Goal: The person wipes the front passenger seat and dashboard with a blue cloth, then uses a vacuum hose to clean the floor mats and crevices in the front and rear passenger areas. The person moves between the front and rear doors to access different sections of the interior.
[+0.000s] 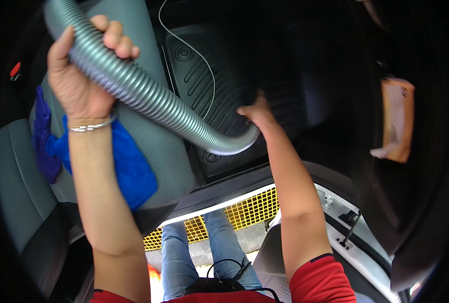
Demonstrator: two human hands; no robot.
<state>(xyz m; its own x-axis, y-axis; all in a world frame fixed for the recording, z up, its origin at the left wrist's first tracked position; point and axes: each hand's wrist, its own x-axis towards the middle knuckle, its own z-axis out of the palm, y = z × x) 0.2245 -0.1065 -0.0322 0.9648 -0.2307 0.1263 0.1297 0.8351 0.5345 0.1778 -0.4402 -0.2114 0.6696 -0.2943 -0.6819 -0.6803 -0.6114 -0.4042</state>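
Hose (143,93), grey and ribbed, slanted across the car seat (159,144) down to the dark floor mat (191,81), the left hand (83,86) wrapped around its upper part and the right hand (257,112) at its lower end, too blurred for me to tell whether it gripped. The work seemed underway down there, beside a thin pale cable (213,81) trailing over the mat, though how much was done or left I couldn't judge.

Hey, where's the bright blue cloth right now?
On the left of the head view, the blue cloth lies on the grey seat, partly hidden behind the left forearm.
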